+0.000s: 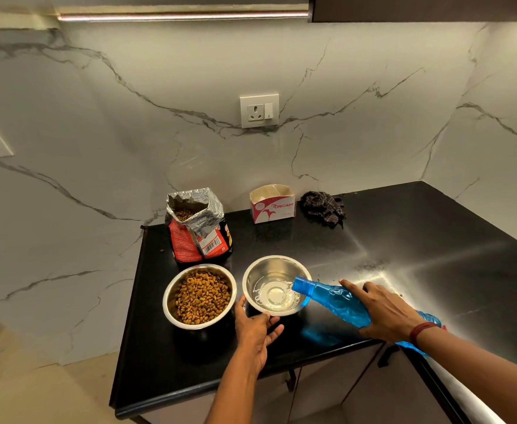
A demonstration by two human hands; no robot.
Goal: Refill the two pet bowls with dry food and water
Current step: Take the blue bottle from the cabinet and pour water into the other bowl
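Two steel pet bowls stand side by side on the black counter. The left bowl is full of brown kibble. The right bowl holds a shallow pool of water. My right hand grips a blue plastic bottle tipped almost flat, its mouth over the right bowl's rim, and water runs from it into the bowl. My left hand cups the near side of the right bowl, thumb against its rim. An open red kibble bag with a foil lining stands upright behind the left bowl.
A small open cardboard box and a crumpled dark checked cloth sit near the marble back wall. A wall socket is above them. The counter's left edge drops off just beside the kibble bowl. One stray kibble lies left of the bag.
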